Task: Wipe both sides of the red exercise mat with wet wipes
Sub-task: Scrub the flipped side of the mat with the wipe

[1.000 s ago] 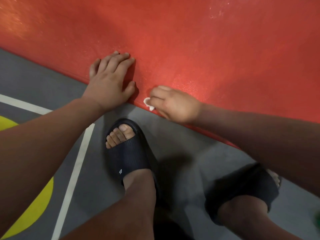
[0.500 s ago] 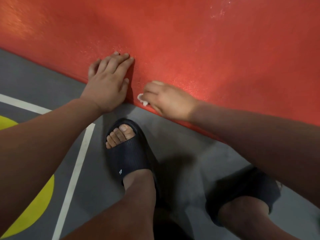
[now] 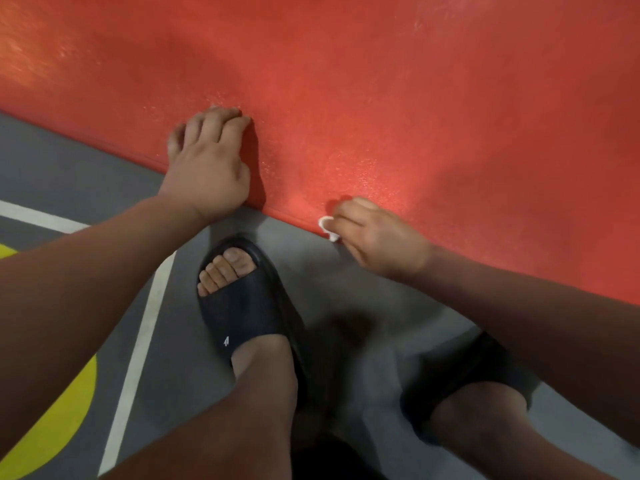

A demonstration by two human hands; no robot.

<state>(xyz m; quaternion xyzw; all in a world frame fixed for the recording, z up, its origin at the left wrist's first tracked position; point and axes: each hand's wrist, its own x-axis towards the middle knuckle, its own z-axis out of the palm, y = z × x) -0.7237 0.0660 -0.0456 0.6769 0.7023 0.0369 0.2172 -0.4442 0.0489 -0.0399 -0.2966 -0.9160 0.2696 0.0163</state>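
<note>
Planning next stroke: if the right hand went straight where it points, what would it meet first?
Likely the left hand, resting on the red mat; only bare mat lies between it and the right hand with its wet wipe.

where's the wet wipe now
Head view: the small white wet wipe is pinched in the right hand at the near edge of the red exercise mat.

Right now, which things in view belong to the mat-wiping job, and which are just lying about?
Part of the job: red mat; wet wipe, pinched in the right hand at the mat's near edge; left hand, resting on the mat.
Not part of it: black slides on the feet; grey floor with its white line and yellow marking.
</note>
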